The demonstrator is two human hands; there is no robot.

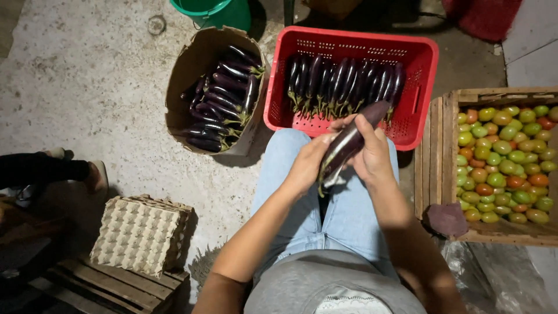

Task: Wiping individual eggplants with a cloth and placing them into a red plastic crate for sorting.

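Both my hands hold one long dark purple eggplant [349, 142] above my lap. My left hand [305, 166] grips its lower, stem end, and my right hand [372, 152] wraps its upper half. Just beyond it stands a red plastic crate [419, 70] with a row of several eggplants laid side by side, stems toward me. To the left, a tilted cardboard box [189, 75] holds several more eggplants [224, 96]. I sit in light blue jeans.
A wooden crate [442, 145] of green and red tomatoes [505, 160] stands on the right. A stack of egg trays [139, 232] rests on a wooden pallet at lower left. A green bucket [215, 11] is at the top. Another person's foot [96, 174] shows at left.
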